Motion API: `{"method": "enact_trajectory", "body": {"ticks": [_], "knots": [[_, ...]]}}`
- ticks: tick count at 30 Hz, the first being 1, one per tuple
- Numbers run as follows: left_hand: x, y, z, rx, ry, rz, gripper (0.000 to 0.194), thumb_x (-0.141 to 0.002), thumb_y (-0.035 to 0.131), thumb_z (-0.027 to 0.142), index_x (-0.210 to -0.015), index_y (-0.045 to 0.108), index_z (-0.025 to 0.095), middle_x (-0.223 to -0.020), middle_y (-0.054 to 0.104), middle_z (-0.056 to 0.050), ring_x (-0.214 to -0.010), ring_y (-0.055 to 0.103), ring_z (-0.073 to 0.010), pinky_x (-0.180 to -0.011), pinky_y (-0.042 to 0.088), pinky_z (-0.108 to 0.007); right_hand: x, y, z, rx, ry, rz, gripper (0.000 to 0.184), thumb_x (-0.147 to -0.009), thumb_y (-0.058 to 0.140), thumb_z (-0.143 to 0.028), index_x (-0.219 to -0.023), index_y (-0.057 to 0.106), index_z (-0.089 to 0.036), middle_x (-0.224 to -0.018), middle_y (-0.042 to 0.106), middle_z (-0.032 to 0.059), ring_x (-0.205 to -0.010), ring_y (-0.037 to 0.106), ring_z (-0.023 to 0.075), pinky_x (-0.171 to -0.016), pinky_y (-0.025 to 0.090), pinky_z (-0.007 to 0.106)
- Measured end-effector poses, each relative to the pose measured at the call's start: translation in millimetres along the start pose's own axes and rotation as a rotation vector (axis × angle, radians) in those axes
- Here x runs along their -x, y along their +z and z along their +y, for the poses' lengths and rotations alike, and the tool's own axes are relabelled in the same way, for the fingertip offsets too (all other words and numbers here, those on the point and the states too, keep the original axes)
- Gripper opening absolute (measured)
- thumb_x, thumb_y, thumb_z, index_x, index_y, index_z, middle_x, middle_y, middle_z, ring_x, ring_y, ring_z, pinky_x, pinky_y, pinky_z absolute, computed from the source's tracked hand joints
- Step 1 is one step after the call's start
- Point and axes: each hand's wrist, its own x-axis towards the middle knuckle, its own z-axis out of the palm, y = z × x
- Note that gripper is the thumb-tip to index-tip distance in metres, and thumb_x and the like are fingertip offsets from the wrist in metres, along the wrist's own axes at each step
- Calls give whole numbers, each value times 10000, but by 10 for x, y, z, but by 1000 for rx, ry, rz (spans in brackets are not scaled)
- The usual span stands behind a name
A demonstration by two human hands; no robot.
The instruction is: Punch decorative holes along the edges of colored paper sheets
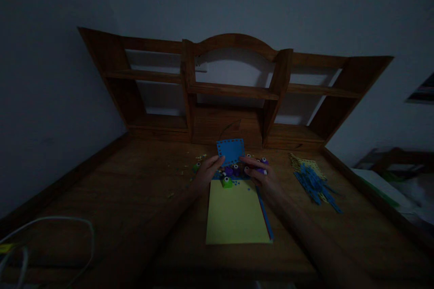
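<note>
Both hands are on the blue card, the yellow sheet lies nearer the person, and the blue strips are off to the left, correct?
One slip: the head view shows the blue strips off to the right. The left hand and right hand are on the blue card, and the yellow sheet lies nearer.

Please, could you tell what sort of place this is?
Probably a desk at home, perhaps used for crafts: a wooden shelf unit stands along its back, coloured sheets lie stacked in front, and blue strips are heaped to the right.
</note>
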Motion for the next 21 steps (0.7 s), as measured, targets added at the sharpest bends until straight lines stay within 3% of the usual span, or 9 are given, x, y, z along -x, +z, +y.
{"method": "enact_trajectory", "body": {"ticks": [1,3,5,7,9,12,18,21], "knots": [[-8,-2,15,25,24,14,420,-823,536,510,-1031,628,158,-894,652,-48,-802,588,-190,-735,466,-293,4,8,-5,-30,13,13,366,-671,694,-217,-1035,702,-249,-1052,655,35,-793,586,159,-628,445,262],[-22,-14,45,77,73,64,455,-828,552,459,-1201,539,197,-996,639,-54,-793,591,-167,-732,474,-283,-3,2,-8,-82,48,5,393,-672,690,-200,-1064,689,-230,-820,651,14,-532,455,80,-454,322,220],[-27,-33,69,106,110,119,475,-832,557,416,-1261,478,230,-1092,615,-59,-790,591,-149,-724,480,-274,-26,-28,-2,-123,72,-28,422,-684,685,-188,-1104,668,-209,-607,549,-32,-428,273,49,-397,189,225],[-23,-51,83,98,142,164,386,-832,553,389,-1182,532,226,-1152,597,-64,-802,590,-144,-719,480,-267,-51,-66,6,-161,76,-47,447,-698,678,-184,-1143,645,-195,-500,418,-71,-416,182,50,-397,127,239],[-15,-63,86,79,159,170,265,-830,543,375,-1014,612,198,-1181,589,-68,-854,594,-161,-719,477,-267,-66,-94,7,-188,76,-47,469,-700,678,-182,-1166,629,-190,-477,340,-89,-421,155,53,-405,109,245],[-3,-69,83,52,162,126,241,-826,532,366,-875,670,175,-1225,575,-75,-1015,574,-218,-750,474,-283,-62,-97,-9,-200,84,-46,480,-700,679,-185,-1176,621,-189,-495,325,-89,-432,166,53,-414,110,243],[11,-77,78,3,120,26,302,-839,520,330,-1050,683,189,-1201,600,-72,-1055,562,-239,-817,465,-315,-30,-9,-23,-168,50,8,467,-679,684,-200,-1144,639,-182,-512,376,-73,-438,180,54,-420,112,245],[24,-71,84,-36,181,-20,300,-858,492,293,-1079,671,198,-1215,587,-68,-1120,523,-236,-902,435,-334,-77,-79,-99,-146,36,45,465,-699,678,-235,-1160,627,-199,-514,382,-68,-440,184,63,-422,123,241]]}}
